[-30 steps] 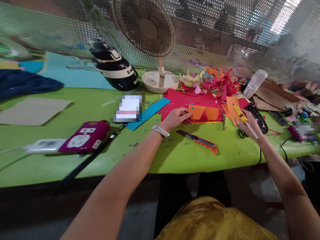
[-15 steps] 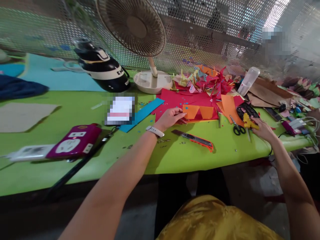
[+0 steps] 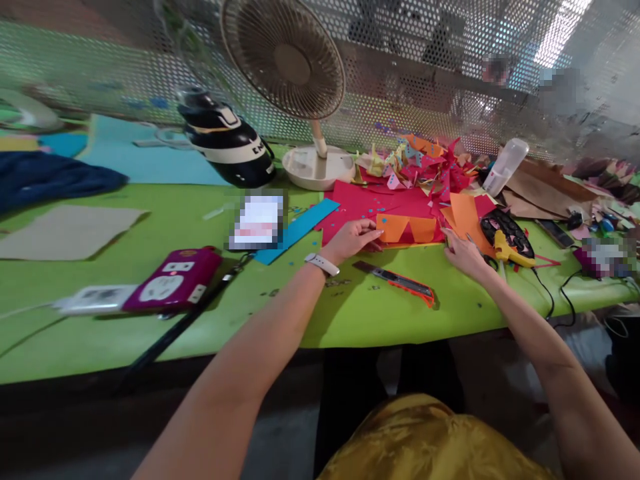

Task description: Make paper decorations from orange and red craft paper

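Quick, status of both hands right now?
Left hand: closed, pinching the left end of the notched orange paper.
Right hand: near that paper's right end; can't tell whether it's closed on anything.

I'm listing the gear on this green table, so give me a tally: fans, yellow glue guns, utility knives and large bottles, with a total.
Fans: 1, cream fan with round grille
Glue guns: 1, yellow plastic glue gun
Utility knives: 1, grey-and-orange utility knife
Large bottles: 2, black-and-white bottle, clear plastic bottle
Total: 5

Soft shadows on lit green table (image 3: 360,323), dimness beneath, white glare upper right; stretched edges, hazy background, pixelated patches
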Motion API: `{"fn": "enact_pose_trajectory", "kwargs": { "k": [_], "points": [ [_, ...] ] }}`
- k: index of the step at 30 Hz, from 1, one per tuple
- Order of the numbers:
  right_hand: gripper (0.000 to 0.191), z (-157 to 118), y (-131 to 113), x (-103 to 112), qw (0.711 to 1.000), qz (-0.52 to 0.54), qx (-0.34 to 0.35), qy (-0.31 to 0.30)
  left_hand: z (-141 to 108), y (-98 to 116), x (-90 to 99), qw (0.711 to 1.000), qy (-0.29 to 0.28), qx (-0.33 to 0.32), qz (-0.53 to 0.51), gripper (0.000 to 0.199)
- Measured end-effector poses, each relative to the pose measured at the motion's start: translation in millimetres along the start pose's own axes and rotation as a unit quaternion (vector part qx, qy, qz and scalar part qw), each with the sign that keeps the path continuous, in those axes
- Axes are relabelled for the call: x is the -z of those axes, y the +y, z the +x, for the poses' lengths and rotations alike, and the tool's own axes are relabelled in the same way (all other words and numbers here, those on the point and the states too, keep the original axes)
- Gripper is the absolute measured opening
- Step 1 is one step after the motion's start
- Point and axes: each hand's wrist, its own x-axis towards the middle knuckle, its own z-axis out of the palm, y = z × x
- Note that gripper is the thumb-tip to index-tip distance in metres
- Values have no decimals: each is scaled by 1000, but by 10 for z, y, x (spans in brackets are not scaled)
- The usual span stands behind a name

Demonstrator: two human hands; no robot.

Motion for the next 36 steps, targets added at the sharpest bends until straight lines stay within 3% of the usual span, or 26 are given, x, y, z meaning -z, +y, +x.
{"fn": "enact_pose_trajectory", "kwargs": {
  "k": [3, 5, 7, 9, 13, 17, 19, 22, 24, 26, 30, 33, 36],
  "points": [
    [35, 27, 194, 72, 979, 192, -71, 7, 19, -30, -7, 1000, -12, 8, 0, 40],
    [23, 30, 289, 190, 929, 346, -129, 32, 24, -28, -18, 1000, -17, 9, -3, 38],
    [22, 37, 318, 339, 876, 462, -123, 67, 21, -11, -29, 999, -27, 14, -12, 38],
    [25, 58, 288, 480, 846, 518, -76, 101, 12, 7, -39, 999, -44, 18, -24, 38],
    [29, 198, 176, 570, 857, 480, -9, 188, 1, 6, -55, 998, -61, 9, -34, 37],
    [33, 428, 131, 415, 860, 434, -18, 267, 5, -38, -79, 997, -66, 3, -35, 37],
    [35, 527, 139, 346, 873, 404, -20, 271, 10, -58, -91, 997, -68, 5, -38, 38],
    [34, 650, 178, 340, 925, 274, -29, 263, 16, -75, -104, 996, -74, 13, -42, 40],
    [32, 737, 212, 390, 957, 178, -46, 223, 20, -80, -110, 996, -79, 19, -43, 41],
    [34, 841, 226, 446, 968, 155, -61, 190, 21, -79, -114, 995, -82, 26, -47, 41],
    [40, 1072, 90, 439, 928, 316, -73, 184, 9, -65, -115, 995, -78, 36, -48, 40],
    [38, 1222, -147, 306, 884, 443, -78, 127, -10, -46, -111, 996, -79, 34, -36, 37],
    [32, 1352, -370, 141, 862, 492, -82, 86, -30, -26, -106, 996, -79, 40, -23, 34]
  ]
}}
